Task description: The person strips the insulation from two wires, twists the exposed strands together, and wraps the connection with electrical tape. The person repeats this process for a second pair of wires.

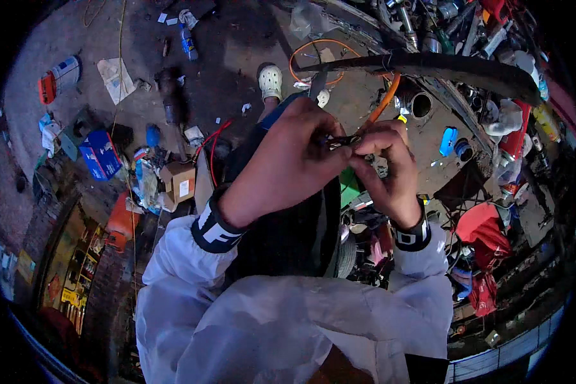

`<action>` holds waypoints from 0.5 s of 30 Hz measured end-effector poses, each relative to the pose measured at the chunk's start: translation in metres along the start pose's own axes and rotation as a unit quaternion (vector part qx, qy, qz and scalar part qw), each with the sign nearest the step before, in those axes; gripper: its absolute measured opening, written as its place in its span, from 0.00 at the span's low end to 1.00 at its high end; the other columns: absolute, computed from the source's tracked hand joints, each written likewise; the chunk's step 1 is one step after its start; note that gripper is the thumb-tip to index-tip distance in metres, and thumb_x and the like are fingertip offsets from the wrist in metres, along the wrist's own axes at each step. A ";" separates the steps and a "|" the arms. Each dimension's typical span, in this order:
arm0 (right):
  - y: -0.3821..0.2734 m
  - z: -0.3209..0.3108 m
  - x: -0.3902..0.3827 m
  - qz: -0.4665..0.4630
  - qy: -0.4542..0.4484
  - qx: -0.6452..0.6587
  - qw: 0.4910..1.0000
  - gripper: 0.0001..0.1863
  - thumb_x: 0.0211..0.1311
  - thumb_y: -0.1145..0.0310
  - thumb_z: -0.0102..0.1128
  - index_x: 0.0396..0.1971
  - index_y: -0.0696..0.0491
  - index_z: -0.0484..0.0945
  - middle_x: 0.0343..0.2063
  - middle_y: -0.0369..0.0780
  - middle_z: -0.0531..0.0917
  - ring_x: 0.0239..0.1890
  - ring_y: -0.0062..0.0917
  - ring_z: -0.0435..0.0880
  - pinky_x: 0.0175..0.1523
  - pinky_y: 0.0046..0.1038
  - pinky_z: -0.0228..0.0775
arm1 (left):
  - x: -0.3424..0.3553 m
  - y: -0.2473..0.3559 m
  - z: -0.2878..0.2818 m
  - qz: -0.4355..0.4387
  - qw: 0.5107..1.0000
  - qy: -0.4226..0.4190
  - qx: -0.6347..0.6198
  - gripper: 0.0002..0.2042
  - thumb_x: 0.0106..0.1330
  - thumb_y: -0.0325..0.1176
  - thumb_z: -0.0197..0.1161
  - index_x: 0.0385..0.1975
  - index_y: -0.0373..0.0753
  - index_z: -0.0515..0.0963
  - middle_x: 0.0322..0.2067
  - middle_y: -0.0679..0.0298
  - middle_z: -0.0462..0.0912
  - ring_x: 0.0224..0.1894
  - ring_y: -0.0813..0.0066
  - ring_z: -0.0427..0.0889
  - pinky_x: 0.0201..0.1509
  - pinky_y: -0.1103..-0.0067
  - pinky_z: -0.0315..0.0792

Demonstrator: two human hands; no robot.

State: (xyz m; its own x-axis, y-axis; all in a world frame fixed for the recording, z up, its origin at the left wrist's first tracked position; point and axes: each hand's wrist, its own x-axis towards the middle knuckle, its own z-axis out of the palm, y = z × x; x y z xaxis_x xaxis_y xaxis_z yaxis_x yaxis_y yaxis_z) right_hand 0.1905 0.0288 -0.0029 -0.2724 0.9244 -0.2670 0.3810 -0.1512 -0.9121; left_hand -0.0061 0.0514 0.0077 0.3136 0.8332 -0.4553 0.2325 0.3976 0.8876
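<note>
My left hand point(294, 150) and my right hand point(390, 163) meet in front of me, both with fingers closed in a pinch. Between the fingertips is a small dark metal piece point(341, 141); its exact kind is too small to make out. An orange cable point(385, 102) slants down to the right fingers beside this piece. Where the two join is hidden by the fingers. Below the hands, past the right thumb, part of a green object point(349, 187) shows.
A dark curved beam point(454, 66) crosses beyond my hands, with an orange loop point(301, 51) on the floor behind it. Scrap metal parts point(422, 102) pile up at the right. Leftward are a blue box point(100, 155), a cardboard box point(178, 181) and a red-and-clear container point(59, 78).
</note>
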 end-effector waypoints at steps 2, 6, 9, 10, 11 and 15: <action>-0.002 -0.005 0.004 -0.021 -0.013 -0.022 0.999 0.13 0.46 0.78 0.71 0.31 0.51 0.77 0.31 0.37 0.80 0.42 0.34 0.76 0.46 0.33 0.68 | 0.001 -0.005 0.005 -0.002 1.000 0.019 0.020 0.09 0.53 0.22 0.66 0.34 0.33 0.77 0.36 0.58 0.76 0.40 0.65 0.78 0.44 0.74 0.71; 0.011 -0.011 -0.007 -0.031 -0.019 0.058 0.998 0.13 0.48 0.80 0.69 0.32 0.53 0.76 0.32 0.37 0.79 0.43 0.29 0.77 0.48 0.30 0.69 | 0.002 -0.016 0.010 0.049 0.988 0.047 0.137 0.09 0.50 0.22 0.67 0.31 0.34 0.76 0.35 0.58 0.75 0.37 0.65 0.78 0.41 0.75 0.71; 0.016 0.004 -0.016 0.126 0.109 0.309 0.936 0.13 0.61 0.79 0.61 0.44 0.57 0.70 0.37 0.37 0.77 0.45 0.22 0.78 0.53 0.24 0.70 | 0.004 -0.010 0.014 0.031 0.993 0.067 0.090 0.11 0.46 0.23 0.69 0.29 0.32 0.76 0.33 0.55 0.72 0.29 0.63 0.76 0.33 0.74 0.73; 0.014 0.012 -0.013 0.170 0.147 0.285 0.932 0.13 0.61 0.79 0.60 0.45 0.57 0.70 0.38 0.37 0.77 0.45 0.22 0.78 0.53 0.24 0.70 | 0.004 -0.011 0.015 0.027 0.994 0.067 0.084 0.11 0.46 0.23 0.69 0.29 0.32 0.76 0.33 0.56 0.72 0.29 0.63 0.76 0.32 0.74 0.72; 0.008 0.016 -0.009 0.214 0.122 0.254 0.935 0.11 0.62 0.77 0.61 0.43 0.57 0.72 0.39 0.36 0.78 0.45 0.19 0.77 0.53 0.23 0.68 | 0.004 -0.011 0.016 0.024 0.994 0.066 0.079 0.11 0.45 0.23 0.69 0.29 0.32 0.76 0.33 0.56 0.72 0.29 0.63 0.77 0.32 0.74 0.72; 0.019 0.022 -0.010 0.256 0.055 0.429 0.865 0.07 0.63 0.72 0.60 0.39 0.57 0.77 0.37 0.32 0.81 0.43 0.15 0.75 0.51 0.19 0.65 | 0.005 -0.006 0.013 0.003 0.996 0.063 0.063 0.10 0.48 0.22 0.67 0.29 0.34 0.75 0.32 0.59 0.73 0.34 0.67 0.76 0.37 0.76 0.71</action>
State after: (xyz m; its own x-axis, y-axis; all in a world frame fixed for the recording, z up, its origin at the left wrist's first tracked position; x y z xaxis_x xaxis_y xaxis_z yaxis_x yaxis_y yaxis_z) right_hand 0.1811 0.0088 -0.0248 -0.1579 0.6798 -0.7162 -0.3816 -0.7109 -0.5907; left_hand 0.0059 0.0482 -0.0012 0.1992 0.8803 -0.4306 0.3477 0.3473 0.8709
